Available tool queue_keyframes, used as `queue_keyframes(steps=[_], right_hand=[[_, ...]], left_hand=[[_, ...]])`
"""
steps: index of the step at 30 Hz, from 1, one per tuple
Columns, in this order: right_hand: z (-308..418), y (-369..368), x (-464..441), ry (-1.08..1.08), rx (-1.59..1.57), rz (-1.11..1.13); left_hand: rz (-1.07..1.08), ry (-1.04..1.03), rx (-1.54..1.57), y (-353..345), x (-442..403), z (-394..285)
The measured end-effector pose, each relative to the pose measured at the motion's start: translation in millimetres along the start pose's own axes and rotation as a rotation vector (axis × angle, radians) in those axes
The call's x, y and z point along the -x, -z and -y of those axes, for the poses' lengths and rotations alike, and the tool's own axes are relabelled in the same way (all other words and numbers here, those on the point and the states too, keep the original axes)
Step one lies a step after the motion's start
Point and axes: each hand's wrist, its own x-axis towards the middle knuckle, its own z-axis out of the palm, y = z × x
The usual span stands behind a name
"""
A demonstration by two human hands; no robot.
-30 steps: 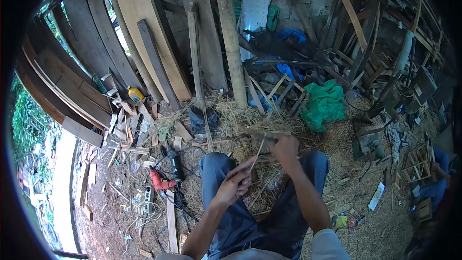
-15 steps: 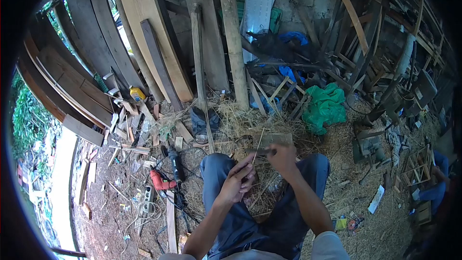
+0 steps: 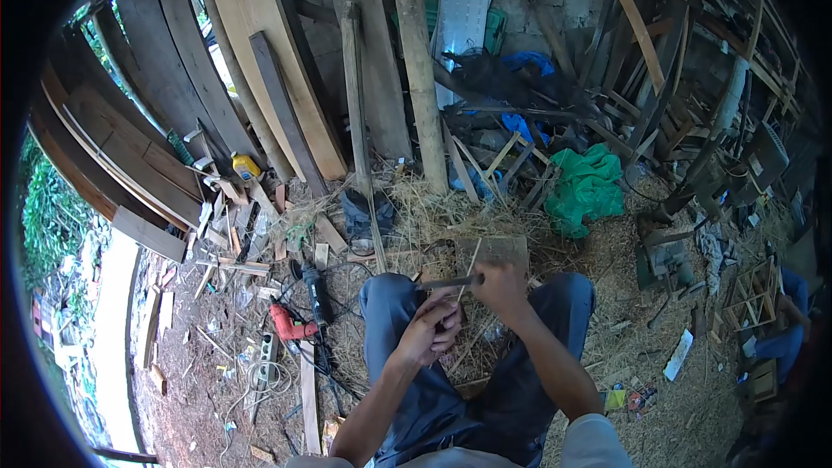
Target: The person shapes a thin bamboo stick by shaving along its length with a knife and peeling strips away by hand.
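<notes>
Now dark blade [image 3: 446, 283] farther left, crossing thin stick [image 3: 475, 257]; left hand [image 3: 431, 332] grips stick, right hand [image 3: 502, 289] blade.

Wall [image 3: 576, 0] at 1 o'clock: grey, block joints faintly visible. Pale panel [image 3: 459, 22] leaning just past 12. Round wooden post [image 3: 416, 61] upright at 12, its foot amid straw and shavings [image 3: 407, 212]. Wide pale plank [image 3: 251, 43] propped between 10 and 11; darker boards [image 3: 152, 43] lean at 10. Scrap timber [image 3: 639, 30] stacked untidily at 2. Floor [image 3: 186, 416] brown and littered, offcuts scattered at 7 to 8, shavings thick towards 4. Open side at 9: greenery [image 3: 54, 199] outside. Daylight from there; blown-out white strip [image 3: 115, 329] at 8. Right edge, 3 o'clock, much dimmer.
</notes>
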Motion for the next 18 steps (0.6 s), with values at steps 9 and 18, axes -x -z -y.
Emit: queue_keyframes(steps=[9,18], right_hand=[[11.4,7.4,0.4,0.123,-0.025,0.062],[9.8,4.1,-2.0,0.043,-0.053,-0.003]], left_hand=[[-0.019,-0.056,-0.043,-4.5,-5.4,-3.1],[0.017,-0.049,0.029,-2.1,-2.6,-2.7]])
